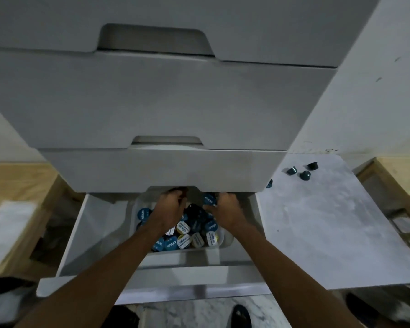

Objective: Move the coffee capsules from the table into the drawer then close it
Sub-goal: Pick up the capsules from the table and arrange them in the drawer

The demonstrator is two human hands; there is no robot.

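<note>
The bottom drawer [81, 233] of a white cabinet stands pulled out. Inside it a white tray [133, 209] holds several coffee capsules [184, 240] with blue or white lids. My left hand [173, 204] reaches over the tray's far end, fingers curled around dark capsules. My right hand [225, 207] is beside it, pinching a blue-lidded capsule [210, 200]. Three dark capsules [304, 175] lie on the grey table [317, 233] at the right, and one more capsule [269, 183] peeks out beside the cabinet.
Two closed drawers [152, 102] rise above the open one and overhang my hands. Wooden furniture [17, 185] flanks the left, and a wooden frame [393, 176] stands at the right. My feet [240, 316] show on marble floor below the drawer front.
</note>
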